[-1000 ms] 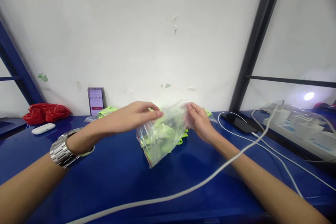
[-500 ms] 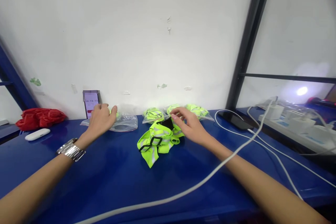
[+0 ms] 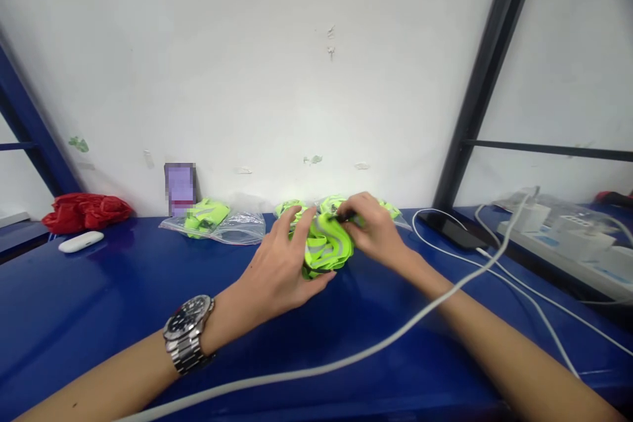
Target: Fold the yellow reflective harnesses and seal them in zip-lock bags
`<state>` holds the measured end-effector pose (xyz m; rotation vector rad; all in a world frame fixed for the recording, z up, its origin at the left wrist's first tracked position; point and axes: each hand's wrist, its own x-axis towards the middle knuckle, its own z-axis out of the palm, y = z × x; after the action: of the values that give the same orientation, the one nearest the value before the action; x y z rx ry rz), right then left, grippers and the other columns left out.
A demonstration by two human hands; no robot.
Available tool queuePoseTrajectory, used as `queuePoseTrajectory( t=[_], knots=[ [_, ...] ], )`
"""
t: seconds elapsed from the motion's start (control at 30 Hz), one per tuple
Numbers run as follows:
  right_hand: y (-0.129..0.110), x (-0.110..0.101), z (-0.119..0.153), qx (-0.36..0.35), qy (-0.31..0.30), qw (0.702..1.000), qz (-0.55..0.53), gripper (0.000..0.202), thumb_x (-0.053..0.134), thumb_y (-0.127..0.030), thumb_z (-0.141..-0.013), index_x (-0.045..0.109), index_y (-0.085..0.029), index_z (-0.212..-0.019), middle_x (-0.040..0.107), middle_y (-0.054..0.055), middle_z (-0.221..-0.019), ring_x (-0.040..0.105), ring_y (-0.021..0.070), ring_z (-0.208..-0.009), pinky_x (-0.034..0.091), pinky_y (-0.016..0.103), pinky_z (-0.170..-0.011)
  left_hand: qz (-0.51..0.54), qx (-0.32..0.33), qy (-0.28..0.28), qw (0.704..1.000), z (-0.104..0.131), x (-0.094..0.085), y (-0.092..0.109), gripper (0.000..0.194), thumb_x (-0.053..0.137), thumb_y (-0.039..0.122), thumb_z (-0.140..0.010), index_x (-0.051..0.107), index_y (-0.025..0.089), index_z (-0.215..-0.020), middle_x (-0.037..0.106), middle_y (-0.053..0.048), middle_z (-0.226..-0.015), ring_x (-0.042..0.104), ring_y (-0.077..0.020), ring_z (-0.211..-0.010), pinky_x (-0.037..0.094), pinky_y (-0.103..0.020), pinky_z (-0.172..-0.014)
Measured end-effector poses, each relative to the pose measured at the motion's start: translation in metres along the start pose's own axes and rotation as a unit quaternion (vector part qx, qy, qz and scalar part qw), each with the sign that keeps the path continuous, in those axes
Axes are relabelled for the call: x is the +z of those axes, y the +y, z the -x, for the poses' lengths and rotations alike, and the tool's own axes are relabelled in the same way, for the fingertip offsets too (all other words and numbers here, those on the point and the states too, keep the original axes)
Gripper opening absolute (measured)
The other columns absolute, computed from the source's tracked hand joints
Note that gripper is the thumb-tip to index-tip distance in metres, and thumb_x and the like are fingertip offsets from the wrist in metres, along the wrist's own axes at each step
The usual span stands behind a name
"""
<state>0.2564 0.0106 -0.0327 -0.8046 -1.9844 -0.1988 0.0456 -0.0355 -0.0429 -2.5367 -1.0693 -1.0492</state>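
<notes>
A bunched neon-yellow reflective vest with grey stripes and black straps is between my hands above the blue table. My left hand wraps round its left and lower side, thumb underneath. With bent fingers my right hand pinches a black strap end at the vest's upper right. To the left lies a clear zip bag with another neon-yellow bundle at its left part. Behind the vest, more bagged neon-yellow bundles sit against the wall, partly hidden by my hands.
A phone leans on the wall. Left of it are a red cloth bundle and a white case. On the right lie a dark phone and a power strip. A white cable crosses in front of my arms.
My left hand has come from the bag at the left over to the vest and taken hold of it. The vest is now gathered more compactly. My right hand now grips its black strap.
</notes>
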Motion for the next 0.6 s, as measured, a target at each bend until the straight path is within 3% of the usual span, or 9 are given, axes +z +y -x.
queuePoseTrajectory(
  t=[0.07, 0.13, 0.23, 0.33, 0.4, 0.47, 0.53, 0.6],
  knots=[
    [-0.005, -0.010, -0.005, 0.042, 0.074, 0.994, -0.062, 0.008, 0.057, -0.018, -0.081, 0.050, -0.021, -0.079, 0.053, -0.001, -0.072, 0.048, 0.0156, -0.067, 0.038, 0.028, -0.062, 0.052, -0.006, 0.001, 0.999, 0.003, 0.003, -0.008, 0.095, 0.070, 0.044, -0.074, 0.012, 0.021, -0.146, 0.041, -0.019, -0.139, 0.046, -0.0336, -0.125, 0.047, -0.048, -0.096],
    [-0.011, -0.018, -0.009, 0.067, 0.127, 0.984, -0.108, 0.012, 0.060, -0.025, -0.083, 0.050, -0.021, -0.079, 0.050, -0.003, -0.068, 0.045, 0.0134, -0.062, 0.036, 0.026, -0.059, 0.098, -0.038, -0.030, 0.994, 0.004, 0.005, -0.016, 0.089, 0.069, 0.043, -0.075, 0.016, 0.023, -0.144, 0.057, -0.013, -0.120, 0.061, -0.0269, -0.102, 0.053, -0.041, -0.082],
    [-0.013, -0.031, -0.015, 0.072, 0.181, 0.971, -0.140, 0.020, 0.066, -0.033, -0.080, 0.050, -0.021, -0.076, 0.049, -0.003, -0.067, 0.045, 0.0133, -0.063, 0.037, 0.026, -0.059, 0.066, -0.031, -0.081, 0.994, -0.001, 0.008, -0.031, 0.043, 0.060, 0.037, -0.083, 0.046, 0.021, -0.121, 0.063, -0.006, -0.096, 0.062, -0.0207, -0.080, 0.052, -0.034, -0.069],
    [-0.008, -0.046, -0.018, 0.075, 0.261, 0.957, -0.105, 0.026, 0.073, -0.032, -0.075, 0.050, -0.020, -0.072, 0.049, -0.004, -0.065, 0.046, 0.0133, -0.062, 0.037, 0.026, -0.057, -0.095, 0.019, -0.077, 0.992, -0.019, 0.006, -0.053, 0.015, 0.052, 0.026, -0.084, 0.054, 0.015, -0.095, 0.059, -0.011, -0.090, 0.057, -0.0222, -0.079, 0.048, -0.033, -0.066],
    [-0.003, -0.053, -0.018, 0.072, 0.312, 0.945, -0.061, 0.026, 0.075, -0.030, -0.073, 0.051, -0.021, -0.072, 0.050, -0.003, -0.065, 0.048, 0.0141, -0.061, 0.039, 0.027, -0.058, -0.206, -0.009, -0.038, 0.978, -0.041, 0.000, -0.071, 0.014, 0.050, 0.020, -0.083, 0.054, 0.014, -0.094, 0.057, -0.013, -0.091, 0.055, -0.0249, -0.081, 0.046, -0.034, -0.062],
    [0.000, -0.054, -0.016, 0.039, 0.332, 0.942, -0.022, 0.019, 0.072, -0.026, -0.076, 0.053, -0.022, -0.076, 0.055, -0.002, -0.069, 0.054, 0.0163, -0.066, 0.044, 0.030, -0.062, -0.265, -0.027, 0.014, 0.964, -0.066, -0.007, -0.088, 0.015, 0.046, 0.016, -0.084, 0.053, 0.014, -0.097, 0.056, -0.016, -0.095, 0.053, -0.0293, -0.092, 0.045, -0.038, -0.069],
    [0.004, -0.048, -0.012, -0.039, 0.307, 0.951, 0.009, 0.012, 0.067, -0.020, -0.080, 0.056, -0.023, -0.082, 0.062, 0.002, -0.079, 0.060, 0.0191, -0.075, 0.048, 0.034, -0.068, -0.266, -0.072, 0.078, 0.958, -0.091, -0.009, -0.099, 0.019, 0.042, 0.012, -0.085, 0.052, 0.014, -0.101, 0.053, -0.017, -0.103, 0.050, -0.0304, -0.100, 0.044, -0.041, -0.079],
    [0.006, -0.038, -0.008, -0.122, 0.249, 0.960, 0.034, 0.012, 0.062, -0.015, -0.082, 0.057, -0.025, -0.086, 0.066, 0.005, -0.090, 0.063, 0.0211, -0.086, 0.051, 0.038, -0.073, -0.203, -0.155, 0.160, 0.953, -0.110, -0.006, -0.105, 0.022, 0.040, 0.016, -0.089, 0.048, 0.014, -0.109, 0.048, -0.019, -0.115, 0.047, -0.0315, -0.106, 0.043, -0.044, -0.083]
  ],
)
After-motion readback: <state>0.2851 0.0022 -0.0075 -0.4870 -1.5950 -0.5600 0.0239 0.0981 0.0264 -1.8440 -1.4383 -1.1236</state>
